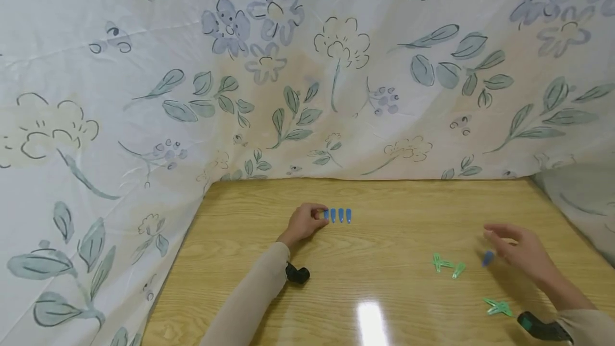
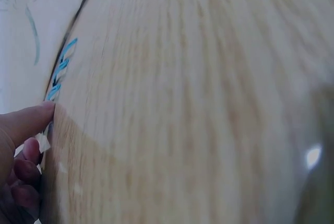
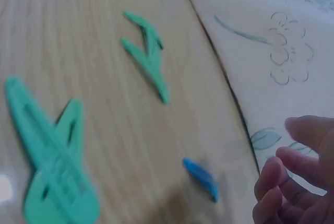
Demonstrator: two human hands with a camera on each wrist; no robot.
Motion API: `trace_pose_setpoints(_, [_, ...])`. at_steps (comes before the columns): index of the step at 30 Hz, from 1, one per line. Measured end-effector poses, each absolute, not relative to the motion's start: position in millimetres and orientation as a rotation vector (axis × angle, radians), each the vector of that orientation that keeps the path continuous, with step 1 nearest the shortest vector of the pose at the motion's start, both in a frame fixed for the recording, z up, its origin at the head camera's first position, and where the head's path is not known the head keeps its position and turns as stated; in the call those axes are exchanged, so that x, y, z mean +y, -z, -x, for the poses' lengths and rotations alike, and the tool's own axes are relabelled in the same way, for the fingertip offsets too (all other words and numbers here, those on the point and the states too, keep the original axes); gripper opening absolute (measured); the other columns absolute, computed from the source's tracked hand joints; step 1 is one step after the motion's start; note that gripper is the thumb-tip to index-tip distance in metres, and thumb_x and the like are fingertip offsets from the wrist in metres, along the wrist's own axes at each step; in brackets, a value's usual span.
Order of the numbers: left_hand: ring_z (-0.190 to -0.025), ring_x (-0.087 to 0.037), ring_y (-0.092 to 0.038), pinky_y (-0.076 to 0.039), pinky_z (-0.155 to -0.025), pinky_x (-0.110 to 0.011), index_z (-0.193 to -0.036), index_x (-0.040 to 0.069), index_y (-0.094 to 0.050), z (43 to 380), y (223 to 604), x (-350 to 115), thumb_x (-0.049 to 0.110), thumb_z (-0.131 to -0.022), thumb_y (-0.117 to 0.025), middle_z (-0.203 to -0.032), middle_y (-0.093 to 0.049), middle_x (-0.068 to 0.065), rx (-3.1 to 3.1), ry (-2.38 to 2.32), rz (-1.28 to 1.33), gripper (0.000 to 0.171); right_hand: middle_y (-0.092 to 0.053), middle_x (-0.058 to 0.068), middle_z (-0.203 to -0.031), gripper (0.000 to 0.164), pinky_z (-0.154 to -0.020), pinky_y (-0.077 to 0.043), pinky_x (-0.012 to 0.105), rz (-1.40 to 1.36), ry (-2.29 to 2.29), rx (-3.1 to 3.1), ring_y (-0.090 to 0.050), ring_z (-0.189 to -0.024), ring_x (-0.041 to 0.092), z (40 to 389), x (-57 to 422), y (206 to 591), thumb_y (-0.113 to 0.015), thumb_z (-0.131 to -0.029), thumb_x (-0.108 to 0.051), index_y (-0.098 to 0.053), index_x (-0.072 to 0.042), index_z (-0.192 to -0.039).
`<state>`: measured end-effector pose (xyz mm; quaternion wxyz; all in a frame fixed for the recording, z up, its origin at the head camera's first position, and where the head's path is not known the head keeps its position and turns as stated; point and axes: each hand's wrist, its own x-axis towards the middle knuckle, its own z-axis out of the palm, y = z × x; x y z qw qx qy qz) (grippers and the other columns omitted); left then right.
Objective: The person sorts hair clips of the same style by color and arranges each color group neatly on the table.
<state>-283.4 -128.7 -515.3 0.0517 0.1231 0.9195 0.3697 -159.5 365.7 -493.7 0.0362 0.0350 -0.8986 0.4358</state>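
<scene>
Wood grain covers the surface (image 1: 394, 298) in the lower half of the head view. Left of centre, the left hand (image 1: 306, 221) has a narrow grip, thumb and finger pinching the leftmost blue clip (image 1: 326, 214); three more blue clips (image 1: 341, 215) lie beside it in a row. The left wrist view adds its other fingers, curled at lower left. Rightward in the head view come green clips (image 1: 458, 269), then a lone blue clip (image 1: 488, 258), and below it further green clips (image 1: 499, 308). At right, the right hand (image 1: 521, 247) has a loosely parted grip, holding nothing; only the right wrist view clearly separates its fingertips from the lone blue clip.
</scene>
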Motion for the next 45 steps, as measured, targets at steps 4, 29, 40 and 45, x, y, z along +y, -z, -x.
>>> trace_pose_setpoints(4, [-0.06, -0.007, -0.044, -0.033, -0.055, -0.022, -0.122, 0.016, -0.074, 283.0, 514.9, -128.3, 0.023, -0.09, -0.078, -0.073, -0.058, 0.005, 2.803, -1.129, -0.383, 0.032, -0.063, -0.024, -0.094, 0.045, -0.053, -0.05, 0.029, -0.111, -1.26, -2.817, -0.061, -0.067, 0.007, 155.6, 370.5, 498.8, -0.06, -0.103, -0.022, -0.056, 0.013, -0.13])
trace_pose_setpoints(29, [-0.06, -0.008, -0.044, -0.033, -0.055, -0.022, -0.122, 0.015, -0.074, 282.9, 514.5, -128.7, 0.022, -0.09, -0.078, -0.074, -0.058, 0.004, 2.798, -1.135, -0.393, 0.032, -0.071, 0.03, -0.11, 0.04, -0.066, -0.049, 0.019, -0.16, -0.998, -3.037, -0.072, -0.092, 0.027, 151.9, 367.4, 503.6, -0.069, -0.097, -0.028, -0.07, 0.007, -0.118])
trace_pose_setpoints(40, [-0.062, -0.008, -0.045, -0.033, -0.056, -0.023, -0.122, 0.016, -0.074, 281.8, 512.0, -127.9, 0.022, -0.091, -0.077, -0.074, -0.057, 0.005, 2.807, -1.118, -0.354, 0.032, -0.074, 0.023, -0.101, 0.03, -0.073, -0.056, 0.047, -0.184, -0.891, -3.025, -0.07, -0.093, 0.041, 158.6, 345.4, 498.6, -0.067, -0.096, -0.016, -0.069, 0.007, -0.117])
trace_pose_setpoints(45, [-0.062, -0.009, -0.045, -0.034, -0.057, -0.023, -0.122, 0.016, -0.074, 280.7, 512.6, -127.7, 0.022, -0.09, -0.078, -0.074, -0.058, 0.005, 2.802, -1.125, -0.355, 0.032, -0.073, 0.023, -0.102, 0.026, -0.067, -0.05, 0.024, -0.213, -0.956, -2.999, -0.07, -0.096, 0.044, 161.7, 343.5, 501.4, -0.069, -0.093, -0.009, -0.071, 0.004, -0.115])
